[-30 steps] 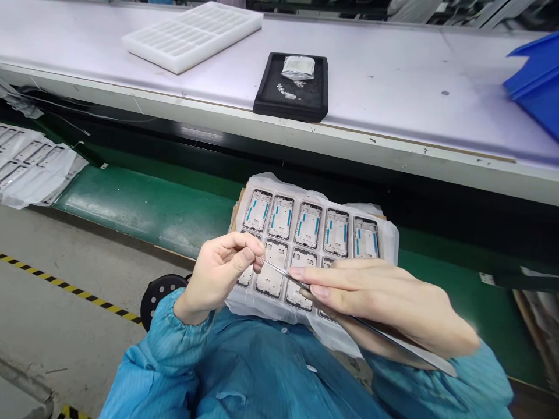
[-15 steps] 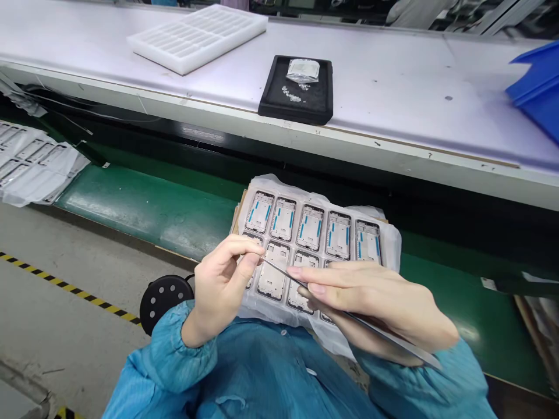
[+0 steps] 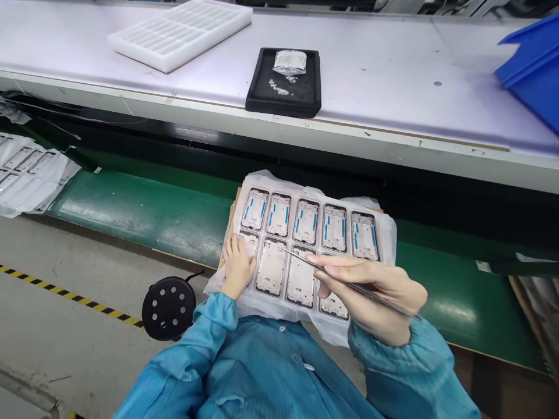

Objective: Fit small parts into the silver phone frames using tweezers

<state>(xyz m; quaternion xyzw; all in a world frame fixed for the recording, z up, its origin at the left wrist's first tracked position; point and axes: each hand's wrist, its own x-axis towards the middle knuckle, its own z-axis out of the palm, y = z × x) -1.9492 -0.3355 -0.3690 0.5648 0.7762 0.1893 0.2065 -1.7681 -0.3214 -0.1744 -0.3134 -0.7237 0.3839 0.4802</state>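
My right hand (image 3: 371, 288) grips a pair of slim metal tweezers (image 3: 301, 258). Their tip is over a phone frame (image 3: 271, 273) in the near row of a pale plastic tray (image 3: 209, 285); whether it touches cannot be told. Flat on the tray's left edge, fingers spread, lies my left hand (image 3: 238, 265), partly covering the leftmost near frame (image 3: 250, 243). Far-row phone frames, such as the middle one (image 3: 306, 221), carry blue strips; the visible near-row frames show none. My right hand hides part of the near row's right end.
On the bench above, a black tray (image 3: 255, 105) holds a clear bag (image 3: 290, 61) and small transparent pieces (image 3: 278, 88). A white slotted foam tray (image 3: 166, 61) and a blue bin (image 3: 533, 70) stand either side. A black round stool (image 3: 169, 308) is at lower left, beside the green shelf (image 3: 140, 215).
My left hand has moved away from the tweezers' tip, down and left onto the tray's edge, and its fingers have spread. My right hand has shifted slightly, tweezers still in it.
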